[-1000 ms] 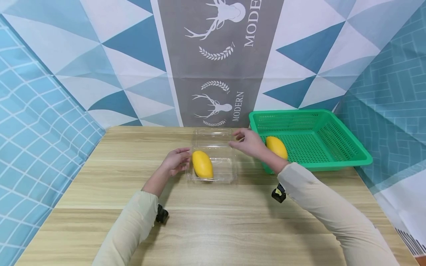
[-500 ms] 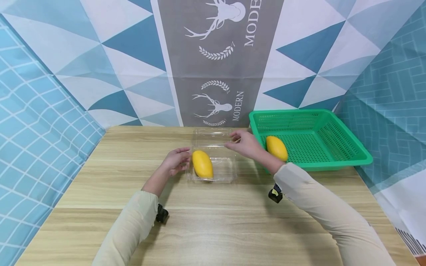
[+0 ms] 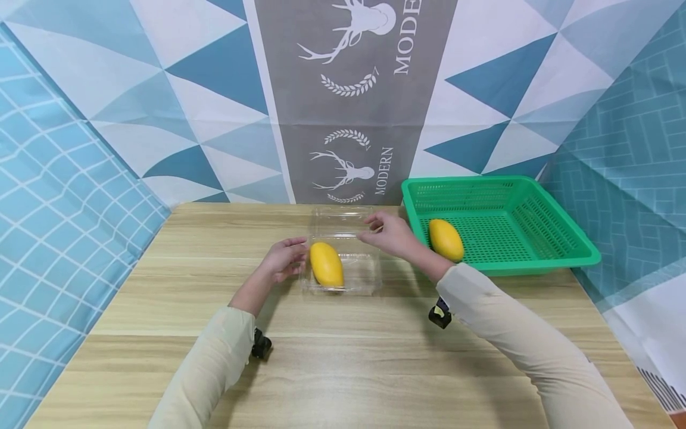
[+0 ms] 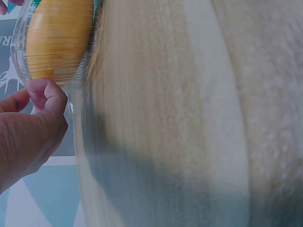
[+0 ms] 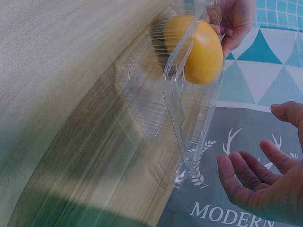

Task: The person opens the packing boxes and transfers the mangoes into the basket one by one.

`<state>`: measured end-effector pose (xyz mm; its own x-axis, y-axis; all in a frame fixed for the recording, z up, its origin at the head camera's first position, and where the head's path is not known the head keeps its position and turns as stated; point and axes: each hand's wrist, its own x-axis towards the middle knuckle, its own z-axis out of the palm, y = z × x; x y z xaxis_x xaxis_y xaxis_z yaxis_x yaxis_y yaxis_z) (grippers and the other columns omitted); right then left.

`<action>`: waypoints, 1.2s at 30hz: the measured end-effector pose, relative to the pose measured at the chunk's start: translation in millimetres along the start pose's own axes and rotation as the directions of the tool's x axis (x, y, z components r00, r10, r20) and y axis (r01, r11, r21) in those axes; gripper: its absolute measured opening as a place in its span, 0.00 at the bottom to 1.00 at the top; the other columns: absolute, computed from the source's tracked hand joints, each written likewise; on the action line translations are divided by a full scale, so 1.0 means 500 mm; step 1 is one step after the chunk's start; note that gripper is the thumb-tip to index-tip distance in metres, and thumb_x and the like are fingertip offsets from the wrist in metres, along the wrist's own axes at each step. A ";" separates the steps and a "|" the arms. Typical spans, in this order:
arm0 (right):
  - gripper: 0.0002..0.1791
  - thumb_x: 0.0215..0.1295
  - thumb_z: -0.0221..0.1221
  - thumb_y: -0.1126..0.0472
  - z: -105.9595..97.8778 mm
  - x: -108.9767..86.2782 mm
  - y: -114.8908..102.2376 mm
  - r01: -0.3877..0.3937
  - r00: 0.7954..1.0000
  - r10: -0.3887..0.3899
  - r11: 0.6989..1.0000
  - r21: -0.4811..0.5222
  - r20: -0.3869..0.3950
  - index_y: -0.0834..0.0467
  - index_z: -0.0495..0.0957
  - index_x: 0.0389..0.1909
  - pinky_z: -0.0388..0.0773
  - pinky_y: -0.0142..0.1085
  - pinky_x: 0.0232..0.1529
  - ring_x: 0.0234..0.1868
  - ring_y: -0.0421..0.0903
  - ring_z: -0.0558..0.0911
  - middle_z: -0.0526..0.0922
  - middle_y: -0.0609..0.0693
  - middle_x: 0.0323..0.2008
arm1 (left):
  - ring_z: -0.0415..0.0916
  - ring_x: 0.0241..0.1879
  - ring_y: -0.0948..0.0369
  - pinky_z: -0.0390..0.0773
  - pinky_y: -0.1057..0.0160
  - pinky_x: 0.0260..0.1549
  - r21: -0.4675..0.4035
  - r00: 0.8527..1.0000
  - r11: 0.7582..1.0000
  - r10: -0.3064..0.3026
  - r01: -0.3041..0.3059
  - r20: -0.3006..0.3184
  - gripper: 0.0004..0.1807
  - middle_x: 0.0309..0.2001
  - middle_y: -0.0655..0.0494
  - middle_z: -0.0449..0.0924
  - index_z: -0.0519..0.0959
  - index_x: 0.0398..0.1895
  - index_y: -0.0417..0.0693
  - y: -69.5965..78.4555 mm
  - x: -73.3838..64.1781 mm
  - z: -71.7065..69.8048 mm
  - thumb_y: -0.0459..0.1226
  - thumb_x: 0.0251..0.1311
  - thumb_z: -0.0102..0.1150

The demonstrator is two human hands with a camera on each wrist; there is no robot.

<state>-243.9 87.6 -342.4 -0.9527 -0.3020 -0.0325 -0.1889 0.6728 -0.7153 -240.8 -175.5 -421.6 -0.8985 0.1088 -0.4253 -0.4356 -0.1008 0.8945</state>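
A clear plastic clamshell box [image 3: 362,271] stands on the table with its lid folded back toward the wall. In its left half lies a yellow mango [image 3: 326,264]. My left hand [image 3: 281,261] grips the box's left side, and in the left wrist view its bent fingers meet the edge right beside the mango [image 4: 59,40]. Off the back right of the box is my right hand [image 3: 393,234], near the lid. The right wrist view shows this hand [image 5: 270,182] with fingers loosely bent, thumb spread away and nothing between them.
At the back right a green plastic basket [image 3: 536,263] holds another yellow mango [image 3: 446,240] by its left wall. The wood-grain table [image 3: 343,357] ends at a patterned cloth wall [image 3: 343,113] behind the box.
My right hand has moved a little to the left, toward the lid, uncovering more of the mango in the basket. The left hand and the box stay in place.
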 end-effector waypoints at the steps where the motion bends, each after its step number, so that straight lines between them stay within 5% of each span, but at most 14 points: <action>1: 0.24 0.56 0.63 0.49 0.001 0.000 0.000 0.000 1.000 0.000 1.000 -0.001 -0.002 0.57 0.75 0.51 0.80 0.41 0.46 0.49 0.51 0.78 0.79 0.58 0.49 | 0.69 0.29 0.66 0.75 0.73 0.25 -0.001 1.000 1.000 0.000 0.000 0.000 0.26 0.34 0.57 0.70 0.59 0.67 0.40 0.000 0.000 0.000 0.33 0.66 0.48; 36: 0.24 0.55 0.64 0.52 0.057 0.012 0.006 0.022 1.000 -0.022 0.999 0.024 0.002 0.60 0.76 0.50 0.80 0.38 0.42 0.47 0.52 0.79 0.80 0.57 0.46 | 0.69 0.28 0.66 0.75 0.73 0.24 -0.002 1.000 1.000 -0.006 0.006 -0.010 0.26 0.33 0.57 0.70 0.60 0.66 0.41 -0.001 0.003 0.001 0.34 0.65 0.49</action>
<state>-243.6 68.6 -364.7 -0.9479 -0.3180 -0.0177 -0.2042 0.6496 -0.7324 -241.8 -174.9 -422.6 -0.8965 0.0990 -0.4319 -0.4409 -0.1017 0.8918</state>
